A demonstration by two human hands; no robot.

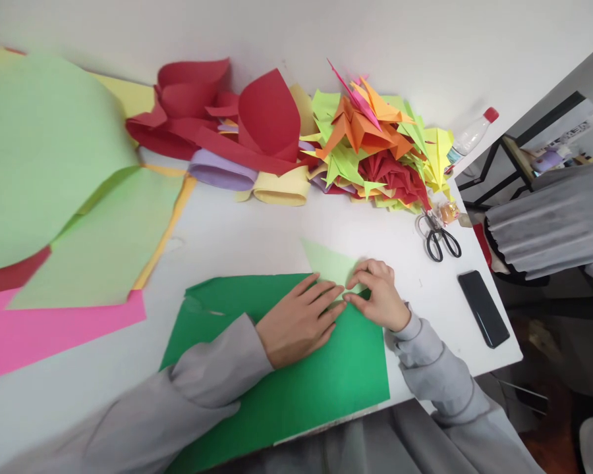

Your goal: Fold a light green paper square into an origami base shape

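Note:
A pale green piece of paper (330, 261) lies partly over the far edge of a dark green sheet (346, 368) in front of me. My left hand (304, 316) rests flat over both, fingers stretched toward the right, covering part of the pale piece. Thumb and fingers of my right hand (378, 293) pinch the pale paper at its right side, close to my left fingertips. How the paper is folded under the hands is hidden.
Folded paper shapes (375, 145) are heaped by the wall, beside rolled red paper (271, 118). Large light green sheets (54, 158) and a pink sheet (54, 329) lie left. Black-handled scissors (439, 240), a phone (483, 308) and a bottle (474, 135) are right.

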